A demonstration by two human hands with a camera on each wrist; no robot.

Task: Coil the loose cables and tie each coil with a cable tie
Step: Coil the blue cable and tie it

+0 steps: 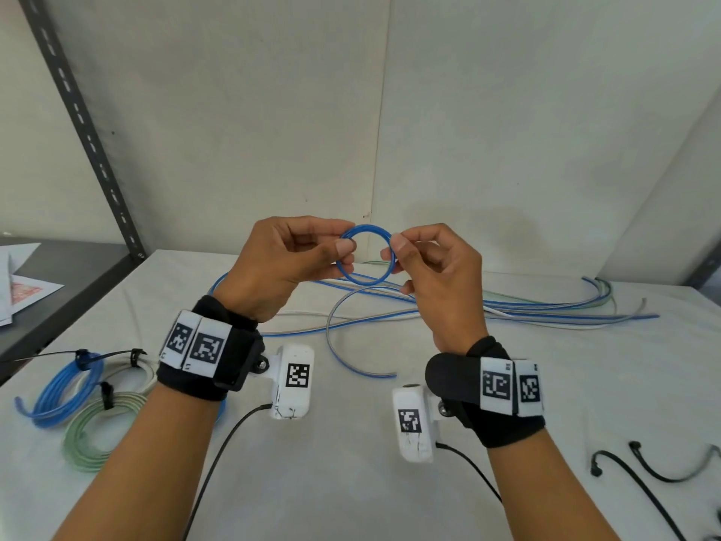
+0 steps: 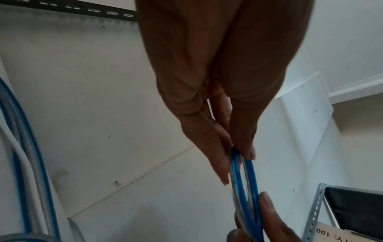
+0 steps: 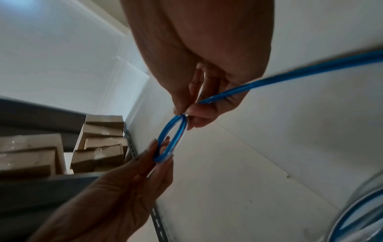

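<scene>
Head view, desk front: we see spare black cable ties at our right, and at our left three finished coils, each tied.
Left hand: our left hand pinches the left side of the small blue coil between thumb and fingers.
Right hand: our right hand pinches the coil's opposite side, with the free run of the blue cable passing through its fingers.
Coil: we hold it raised above the desk, a few turns wound.
Step in hand: we judge that we are winding.
How to do it well: we keep the left pinch firm over all turns, feed slack with the right, and lay each turn flush.
Beyond: loose cables trail across the desk, so we draw slowly to avoid snags.
</scene>
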